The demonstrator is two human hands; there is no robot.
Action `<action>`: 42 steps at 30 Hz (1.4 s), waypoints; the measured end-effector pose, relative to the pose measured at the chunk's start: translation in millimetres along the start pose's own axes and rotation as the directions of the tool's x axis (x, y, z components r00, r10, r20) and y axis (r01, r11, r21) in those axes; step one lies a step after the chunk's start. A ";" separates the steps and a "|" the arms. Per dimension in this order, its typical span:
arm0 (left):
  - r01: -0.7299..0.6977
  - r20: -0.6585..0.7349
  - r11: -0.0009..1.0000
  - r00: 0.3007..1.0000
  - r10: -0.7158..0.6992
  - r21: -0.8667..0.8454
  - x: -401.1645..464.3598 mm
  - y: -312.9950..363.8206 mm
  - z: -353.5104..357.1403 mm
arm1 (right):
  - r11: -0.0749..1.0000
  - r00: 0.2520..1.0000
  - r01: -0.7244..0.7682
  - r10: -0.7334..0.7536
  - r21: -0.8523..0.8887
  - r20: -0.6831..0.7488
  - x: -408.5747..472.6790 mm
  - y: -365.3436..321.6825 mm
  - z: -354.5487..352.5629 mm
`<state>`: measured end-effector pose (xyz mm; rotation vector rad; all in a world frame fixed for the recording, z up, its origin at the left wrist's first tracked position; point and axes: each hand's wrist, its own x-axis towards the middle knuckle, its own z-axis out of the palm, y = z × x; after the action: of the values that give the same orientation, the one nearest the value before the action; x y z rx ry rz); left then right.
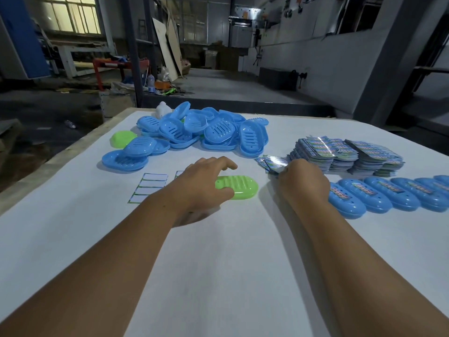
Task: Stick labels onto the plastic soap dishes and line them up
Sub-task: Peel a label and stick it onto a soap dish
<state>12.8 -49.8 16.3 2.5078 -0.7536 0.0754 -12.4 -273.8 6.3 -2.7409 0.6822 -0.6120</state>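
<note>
Two bare forearms reaching up from 6 o'clock across white table (218, 263). Left hand (201, 188) at centre, fingers curled over green soap dish (239, 187), thumb on its near edge. Right hand (303, 181) just to 3 o'clock of it, pinching shiny label sheets (272, 164). Row of labelled blue dishes (379, 194) running off at 3 o'clock. Label stacks (345, 154) at 2 o'clock. Peeled backing sheet (149, 187) at 9 o'clock. Heap of unlabelled blue dishes (201, 132) at 12 o'clock, second green dish (122, 138) at 10 o'clock.
</note>
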 end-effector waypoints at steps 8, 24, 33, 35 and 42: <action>0.029 -0.224 0.989 0.973 -0.061 -0.143 3.3 4.3 5.2 | 0.990 0.997 0.019 -0.008 0.139 -0.082 -7.9 -3.0 -2.3; 0.187 -0.184 0.652 0.870 -0.457 -0.735 10.3 0.6 -13.0 | 0.641 0.783 0.617 -0.557 0.456 -0.278 -51.3 -49.4 2.2; 0.117 -0.149 0.738 0.947 -0.284 -0.664 4.9 8.7 -9.0 | 0.419 0.973 0.114 -0.228 0.901 -0.016 -44.6 -49.4 -11.2; 0.123 -0.118 0.742 0.957 -0.264 -0.659 3.8 10.2 -9.1 | 0.396 0.984 0.035 -0.173 0.918 0.037 -41.2 -48.7 -9.3; 0.156 -0.166 0.772 0.932 -0.321 -0.616 4.9 11.1 -14.0 | 0.309 0.989 -0.090 -0.081 0.947 0.120 -34.3 -45.7 -5.4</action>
<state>12.4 -53.2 34.4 1.9091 -0.2708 0.0658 -24.6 -218.4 14.8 -1.5742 0.1320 -0.5364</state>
